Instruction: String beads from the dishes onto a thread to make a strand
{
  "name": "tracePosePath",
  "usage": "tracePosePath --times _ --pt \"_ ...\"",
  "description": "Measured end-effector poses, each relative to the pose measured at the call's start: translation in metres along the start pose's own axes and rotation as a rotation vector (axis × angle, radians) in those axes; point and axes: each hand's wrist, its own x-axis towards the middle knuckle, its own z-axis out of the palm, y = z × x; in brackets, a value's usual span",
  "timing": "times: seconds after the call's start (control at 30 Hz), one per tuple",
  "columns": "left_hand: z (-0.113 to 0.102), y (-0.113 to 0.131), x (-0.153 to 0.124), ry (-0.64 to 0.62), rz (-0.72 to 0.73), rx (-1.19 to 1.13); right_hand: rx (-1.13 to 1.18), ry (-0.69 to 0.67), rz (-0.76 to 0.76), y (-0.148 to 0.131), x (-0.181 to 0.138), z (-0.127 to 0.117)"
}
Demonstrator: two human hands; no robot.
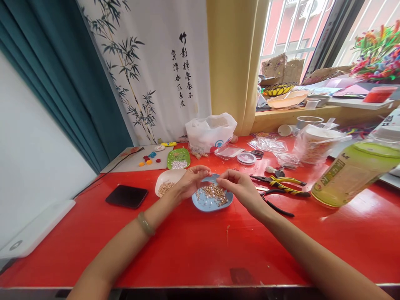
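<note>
The left hand (192,182) and the right hand (236,183) face each other with a small gap between, fingers curled and thumbs drawn in toward the forefingers as if to pinch; whether the tips quite meet, or grip something tiny, I cannot tell. The gold beads (215,192) lie loose in the blue plate (197,204) below and between the two hands, with a few paler ones among them. Just beyond the left wrist, the white bowl (160,177) holds more small beads. The likeliest trouble is a dropped bead: anything so small could slip from a slightly loose pinch, and one falling wide of the plate could roll over the smooth red table (175,258). The left forearm passes close to the bowl, so a careless elbow or wrist could nudge it and mix or spill its contents. To the right hand's right lie the yellow-and-black pliers (289,180) and a dark-handled tool (278,206); a sideways sweep of that hand could knock their near ends toward the plate.
</note>
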Motion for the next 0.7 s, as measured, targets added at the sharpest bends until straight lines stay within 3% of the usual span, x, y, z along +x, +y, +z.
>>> tracePosePath --times 0.43,0.7 --pt "0.0 -0.002 0.001 0.013 -0.011 -0.004 0.012 -0.021 -0.007 0.002 0.001 0.0" --pt "-0.012 0.005 0.009 0.127 0.044 0.135 0.039 -0.047 -0.013 0.006 0.007 -0.005"
